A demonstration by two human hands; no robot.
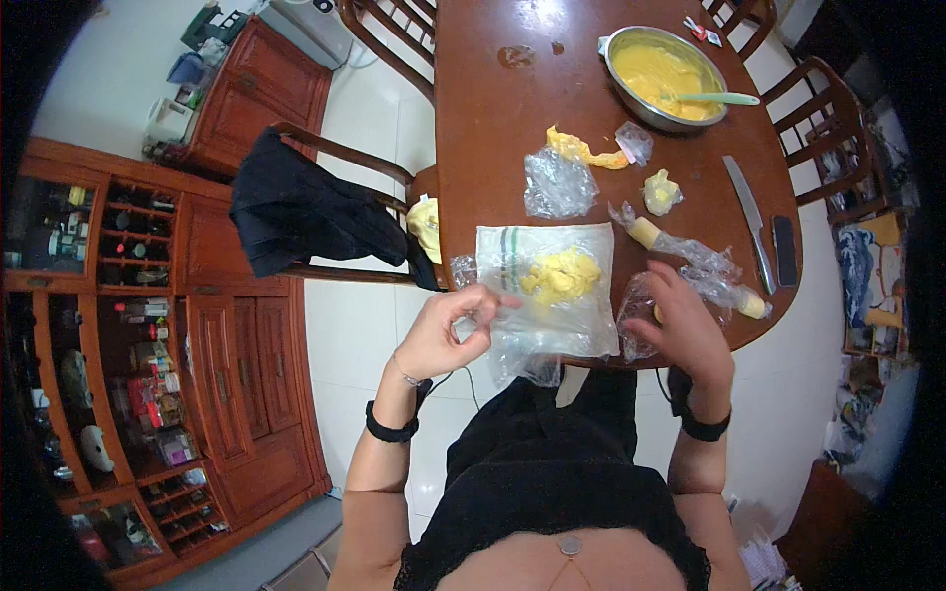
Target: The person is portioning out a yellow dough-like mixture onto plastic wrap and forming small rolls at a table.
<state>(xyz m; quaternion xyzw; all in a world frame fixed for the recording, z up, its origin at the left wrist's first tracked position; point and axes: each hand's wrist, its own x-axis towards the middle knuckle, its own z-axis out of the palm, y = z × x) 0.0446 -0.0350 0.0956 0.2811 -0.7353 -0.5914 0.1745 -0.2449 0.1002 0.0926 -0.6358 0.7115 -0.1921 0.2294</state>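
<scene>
A flattened yellow, soft mass (563, 276) lies on clear plastic film over a pale striped cloth (542, 343) at the table's near edge. At the film's left side is my left hand (452, 329), thumb and forefinger curled together on what seems to be a bit of the film. My right hand (676, 318) is raised to the right of the cloth, fingers apart, over crumpled plastic film (637, 303) with something yellow partly hidden in it. Beyond it lie a film-wrapped pale yellow roll (644, 233), another wrapped end (752, 305) and a small wrapped lump (661, 192).
A steel bowl (615, 92) of yellow mixture with a pale green-handled utensil (720, 97) stands far right. A knife (746, 203) and a dark phone (785, 251) lie near the right edge. Crumpled film (559, 183) sits behind the cloth; a chair with dark clothing (318, 203) stands left.
</scene>
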